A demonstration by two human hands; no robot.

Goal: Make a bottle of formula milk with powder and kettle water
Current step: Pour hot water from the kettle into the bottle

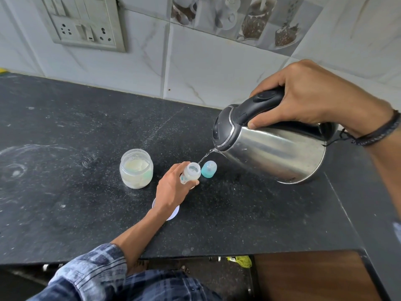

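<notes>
Two hands were at work over a black speckled stone desk [86, 137]. The left hand [173, 187] curled its fingers and thumb round a small clear plastic baby bottle [192, 172]. The bottle's open mouth faced up, well in from the desk's near edge. Its base was hidden by the fingers, so whether it rested on the desk could not be told. Above and to the right of the bottle, the right hand [314, 98] gripped the black handle of a stainless steel kettle [271, 155]. The kettle was tilted spout-down, and a thin stream of water [205, 156] ran from the spout to the bottle's mouth. A black cord bracelet [377, 131] circled that wrist.

Just right of the bottle stood a teal dome-shaped bottle cap [208, 169]. Left of the bottle sat a clear lidless plastic jar of pale powder [136, 168], near the left hand but apart from it. Nearer than the bottle, a white round lid [173, 215] lay partly hidden beneath the left wrist. Further left of the bottle, beyond the jar, the desk ran on broad, marked with pale ring-shaped smears. The desk's right edge lay well to the right of the bottle, past the kettle, and met the near edge at a corner.

Behind the bottle rose white marbled wall tiles [217, 72]. A grey switch and socket panel [84, 25] sat high to the bottle's left, and a picture tile of cups [238, 18] high above it. Printed marks on the bottle were too small to read.
</notes>
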